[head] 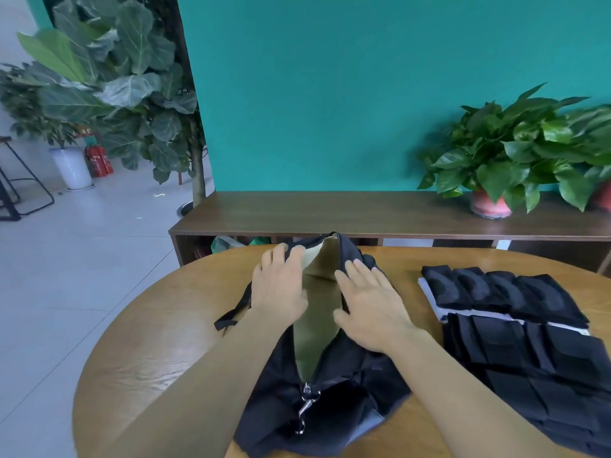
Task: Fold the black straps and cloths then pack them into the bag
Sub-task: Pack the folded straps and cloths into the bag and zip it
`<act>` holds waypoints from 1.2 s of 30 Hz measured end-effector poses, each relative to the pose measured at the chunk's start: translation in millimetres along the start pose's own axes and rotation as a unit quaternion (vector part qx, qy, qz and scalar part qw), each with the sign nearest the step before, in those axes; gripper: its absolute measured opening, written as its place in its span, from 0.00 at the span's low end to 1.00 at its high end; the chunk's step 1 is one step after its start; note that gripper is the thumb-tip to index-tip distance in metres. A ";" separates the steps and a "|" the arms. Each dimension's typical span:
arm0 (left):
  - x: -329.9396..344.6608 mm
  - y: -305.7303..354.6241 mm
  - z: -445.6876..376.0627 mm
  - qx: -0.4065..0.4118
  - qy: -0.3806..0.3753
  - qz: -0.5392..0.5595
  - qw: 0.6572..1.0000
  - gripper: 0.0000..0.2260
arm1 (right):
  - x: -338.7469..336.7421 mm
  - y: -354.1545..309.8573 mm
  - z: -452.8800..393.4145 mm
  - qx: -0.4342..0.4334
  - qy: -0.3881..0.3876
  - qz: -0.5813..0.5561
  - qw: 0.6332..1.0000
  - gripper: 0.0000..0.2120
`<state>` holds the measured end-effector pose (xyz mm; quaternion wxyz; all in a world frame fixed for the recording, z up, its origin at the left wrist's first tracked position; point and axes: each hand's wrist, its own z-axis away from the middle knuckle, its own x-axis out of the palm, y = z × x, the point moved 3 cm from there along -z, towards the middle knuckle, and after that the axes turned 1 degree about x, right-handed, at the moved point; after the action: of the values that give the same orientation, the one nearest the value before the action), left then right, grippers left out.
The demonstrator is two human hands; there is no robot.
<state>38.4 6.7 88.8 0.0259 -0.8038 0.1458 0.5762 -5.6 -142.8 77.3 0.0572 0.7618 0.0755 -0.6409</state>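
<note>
Teal wall [330, 94] fills the background above a long dark wooden shelf unit [363, 213], and a round wooden bench [158, 342] sits in front of it carrying the work. Far left, on the grey tiled floor [82, 259], stand a black metal stool [20, 190], a white planter [72, 166], a red fire extinguisher [99, 160] and a tall broad-leaved plant [125, 77]. On the bench, a black strap [234, 309] of the bag trails out to the left of the left hand. The black bag [271, 391] lies in the middle of the bench with its zip open, showing a pale olive lining [319, 309]; a metal zip pull and clip [307, 401] hang at the near end of the opening. The left hand [281, 289] lies on the left edge of the opening, its fingers curled over the rim at the far end and holding it aside. The right hand [370, 305] lies on the right side of the bag with its fingers straight and spread, pressing the black fabric flat, thumb at the edge of the opening. To the right of the bag, a little apart from it, folded black cloths [512, 325] lie in overlapping rows on the bench, reaching to the right edge of view. Behind them, on the shelf unit, stands a leafy green plant in a red pot [489, 203].
</note>
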 end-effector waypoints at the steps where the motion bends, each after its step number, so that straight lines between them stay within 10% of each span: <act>1: 3.1 -0.2 -10.5 0.003 -0.036 -0.003 0.999 0.30 | 7.1 -0.3 -8.6 -0.004 -0.035 0.023 0.999 0.35; 8: 25.4 -15.5 -61.3 0.016 -0.193 -0.160 0.968 0.18 | 50.8 22.9 -40.2 0.046 -0.176 0.072 0.981 0.46; 18: 39.1 -47.0 -57.4 0.081 -0.126 -0.316 0.937 0.48 | 83.4 64.0 -28.7 0.102 -0.229 0.025 0.968 0.46; 25: 28.1 -49.7 -56.7 0.093 -0.043 -0.197 0.975 0.35 | 73.6 50.7 -29.0 0.058 -0.186 0.022 0.981 0.47; 36: 34.9 -45.2 -80.7 0.181 -0.199 -0.246 0.931 0.50 | 74.8 54.9 -41.9 0.060 -0.132 0.067 0.987 0.47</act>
<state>134.8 25.8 77.6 0.3404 -0.6647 0.0366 0.6641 57.7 -185.9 10.2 0.0637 0.6761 -0.0227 -0.7337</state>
